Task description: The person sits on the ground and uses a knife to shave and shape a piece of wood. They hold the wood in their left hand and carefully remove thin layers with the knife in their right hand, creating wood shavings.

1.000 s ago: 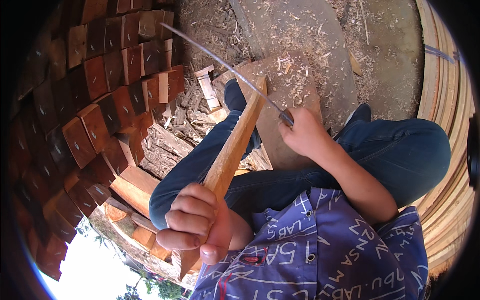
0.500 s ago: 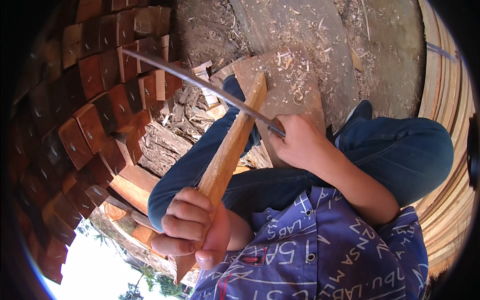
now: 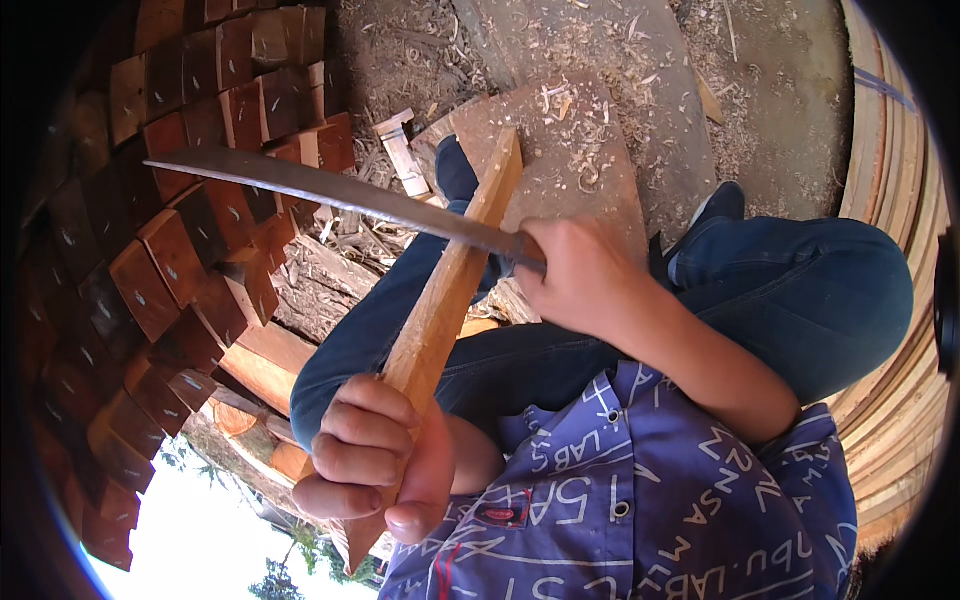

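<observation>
My left hand [image 3: 365,455] is wrapped around the near part of a long, squared wooden stake [image 3: 430,335], whose pointed end sticks out below the fist. The stake slants away from me, and its far end overlaps a brown board [image 3: 620,180]; whether they touch I cannot tell. In my right hand [image 3: 580,278] is a machete [image 3: 330,195], gripped by its handle, most of which the fingers hide. Its long grey blade lies across the upper part of the stake, with the tip out to the left.
Stacked reddish-brown wood blocks [image 3: 175,260] rise on the left. Wood shavings [image 3: 590,150] litter the board and ground. Long pale planks [image 3: 880,300] are stacked at the right. My bent legs [image 3: 790,280] frame the work area, and split wood [image 3: 265,360] lies beside the left knee.
The machete has moved a little nearer along the stake and turned, showing more of its flat side. Its tip has swung left and nearer. The stake and left hand have shifted slightly.
</observation>
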{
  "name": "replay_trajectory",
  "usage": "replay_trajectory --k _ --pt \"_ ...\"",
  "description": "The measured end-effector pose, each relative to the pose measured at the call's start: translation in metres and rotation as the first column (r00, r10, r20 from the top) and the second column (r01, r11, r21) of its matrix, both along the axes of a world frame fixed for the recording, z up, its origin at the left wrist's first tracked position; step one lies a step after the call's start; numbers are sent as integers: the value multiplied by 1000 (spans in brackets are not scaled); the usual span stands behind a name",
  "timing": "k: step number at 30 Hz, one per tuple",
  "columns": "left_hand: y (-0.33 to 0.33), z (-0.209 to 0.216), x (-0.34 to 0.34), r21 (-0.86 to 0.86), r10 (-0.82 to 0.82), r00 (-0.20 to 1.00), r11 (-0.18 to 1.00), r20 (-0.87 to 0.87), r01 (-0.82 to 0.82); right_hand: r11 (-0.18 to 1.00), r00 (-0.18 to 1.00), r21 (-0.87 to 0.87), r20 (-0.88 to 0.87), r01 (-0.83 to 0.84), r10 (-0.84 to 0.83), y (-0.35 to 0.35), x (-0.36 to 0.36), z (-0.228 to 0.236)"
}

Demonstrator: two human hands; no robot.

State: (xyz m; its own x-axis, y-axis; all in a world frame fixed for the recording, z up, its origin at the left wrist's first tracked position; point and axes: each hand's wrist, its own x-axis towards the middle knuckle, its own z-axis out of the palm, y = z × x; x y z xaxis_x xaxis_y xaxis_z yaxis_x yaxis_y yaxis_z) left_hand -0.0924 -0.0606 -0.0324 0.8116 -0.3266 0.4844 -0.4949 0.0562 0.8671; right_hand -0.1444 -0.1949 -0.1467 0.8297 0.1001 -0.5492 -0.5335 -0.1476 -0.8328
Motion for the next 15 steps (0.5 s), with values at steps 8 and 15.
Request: replay_trajectory --k 8,15 --pt "-6 -2 -3 22 31 999 999 -16 -30 996 990 -55 -123 67 -73 -4 0 -27" --pt "-3 1 8 55 -22 999 998 -49 24 1000 993 17 -118 22 -20 -1 5 -20"
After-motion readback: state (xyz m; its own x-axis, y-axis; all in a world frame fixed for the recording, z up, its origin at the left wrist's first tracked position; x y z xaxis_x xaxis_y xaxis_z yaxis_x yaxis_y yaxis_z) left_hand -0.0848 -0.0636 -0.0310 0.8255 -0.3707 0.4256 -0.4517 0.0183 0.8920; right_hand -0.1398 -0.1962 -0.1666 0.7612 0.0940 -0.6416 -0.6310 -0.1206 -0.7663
